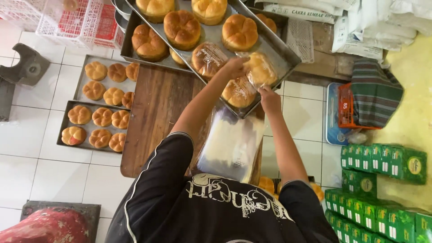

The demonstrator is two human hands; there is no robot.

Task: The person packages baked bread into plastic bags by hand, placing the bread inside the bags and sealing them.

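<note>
Round golden bun in a clear plastic bag (260,68) sits at the near corner of the long metal tray (288,55); we pinch its bag with left hand (234,67) and right hand (269,98). Bare white floor tile (299,108) lies just beyond the tray's edge.

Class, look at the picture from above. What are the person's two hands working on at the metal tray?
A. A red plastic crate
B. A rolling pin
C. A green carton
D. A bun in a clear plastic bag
D: both the left hand and the right hand are on a bun in a clear plastic bag at the corner of the metal tray, beside other bagged buns.
</note>
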